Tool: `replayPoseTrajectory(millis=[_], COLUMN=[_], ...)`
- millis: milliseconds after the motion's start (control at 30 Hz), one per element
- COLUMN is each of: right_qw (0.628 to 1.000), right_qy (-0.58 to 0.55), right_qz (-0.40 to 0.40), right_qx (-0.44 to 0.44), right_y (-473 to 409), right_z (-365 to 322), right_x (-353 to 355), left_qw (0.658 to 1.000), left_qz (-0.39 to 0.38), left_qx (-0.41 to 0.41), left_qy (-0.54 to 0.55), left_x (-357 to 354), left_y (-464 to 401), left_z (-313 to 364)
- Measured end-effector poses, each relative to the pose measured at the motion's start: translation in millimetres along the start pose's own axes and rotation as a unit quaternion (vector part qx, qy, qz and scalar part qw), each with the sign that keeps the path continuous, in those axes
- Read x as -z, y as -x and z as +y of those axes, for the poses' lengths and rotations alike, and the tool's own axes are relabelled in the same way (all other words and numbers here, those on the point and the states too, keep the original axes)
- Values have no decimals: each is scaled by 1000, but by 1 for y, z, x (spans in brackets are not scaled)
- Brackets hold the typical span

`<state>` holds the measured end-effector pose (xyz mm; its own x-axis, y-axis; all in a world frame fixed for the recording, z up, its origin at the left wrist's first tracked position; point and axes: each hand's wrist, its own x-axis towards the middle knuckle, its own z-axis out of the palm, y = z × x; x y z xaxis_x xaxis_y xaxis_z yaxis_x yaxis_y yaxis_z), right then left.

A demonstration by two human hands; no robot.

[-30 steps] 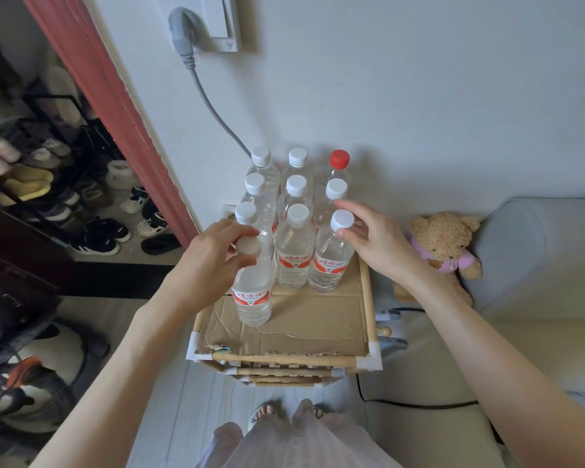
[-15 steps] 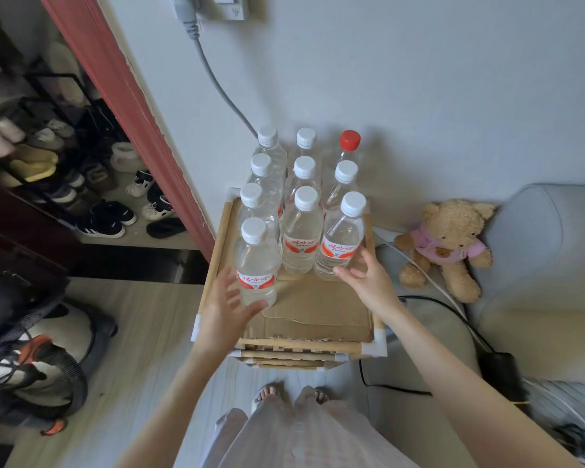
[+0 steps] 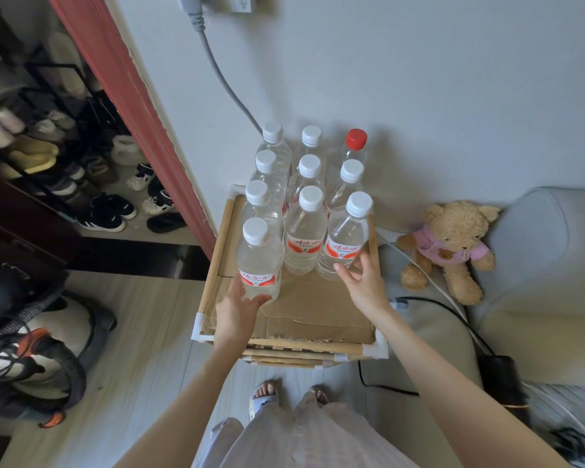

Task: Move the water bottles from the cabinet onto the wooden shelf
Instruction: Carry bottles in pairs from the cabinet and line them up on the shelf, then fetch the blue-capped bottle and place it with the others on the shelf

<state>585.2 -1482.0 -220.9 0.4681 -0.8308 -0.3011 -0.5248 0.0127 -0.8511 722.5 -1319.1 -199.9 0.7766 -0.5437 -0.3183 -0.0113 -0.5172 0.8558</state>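
Several clear water bottles with white caps stand in rows on the cardboard-covered top of the wooden shelf point(image 3: 217, 265); one at the back right has a red cap point(image 3: 356, 138). My left hand point(image 3: 235, 312) wraps the base of the front-left bottle point(image 3: 259, 261), thumb on its left side and fingers under its front. My right hand point(image 3: 363, 285) is spread, with its fingertips against the base of the front-right bottle point(image 3: 347, 241). Both bottles stand upright on the cardboard point(image 3: 318, 309). No cabinet is in view.
The shelf stands against a white wall with a grey cable point(image 3: 223, 82) hanging behind the bottles. A teddy bear point(image 3: 450, 244) and a grey sofa point(image 3: 554, 265) are on the right, and a shoe rack point(image 3: 48, 146) beyond a red door frame point(image 3: 132, 96) on the left. A bag point(image 3: 31, 349) lies on the floor at left.
Both hands came down from the bottle caps to the bottle bases. My left hand has closed around the front-left bottle's base. The view has tilted down.
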Motion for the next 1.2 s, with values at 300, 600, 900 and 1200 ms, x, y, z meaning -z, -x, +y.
replayPoseTrajectory(millis=[300, 600, 900, 1200], right_qw=[1000, 996, 990, 838], right_qy=[-7, -79, 92, 336], right_qz=[3, -14, -105, -236], right_qx=[9, -39, 14, 359], right_y=[4, 6, 47, 89], right_z=[-7, -4, 6, 3], right_x=[2, -1, -11, -14], left_qw=[1000, 998, 996, 951], left_qz=[-2, -47, -46, 123], left_qx=[5, -3, 9, -53], left_qy=[1, 30, -76, -277], left_x=[-2, 6, 16, 51], left_y=[-4, -1, 24, 152], left_z=[-7, -12, -19, -60])
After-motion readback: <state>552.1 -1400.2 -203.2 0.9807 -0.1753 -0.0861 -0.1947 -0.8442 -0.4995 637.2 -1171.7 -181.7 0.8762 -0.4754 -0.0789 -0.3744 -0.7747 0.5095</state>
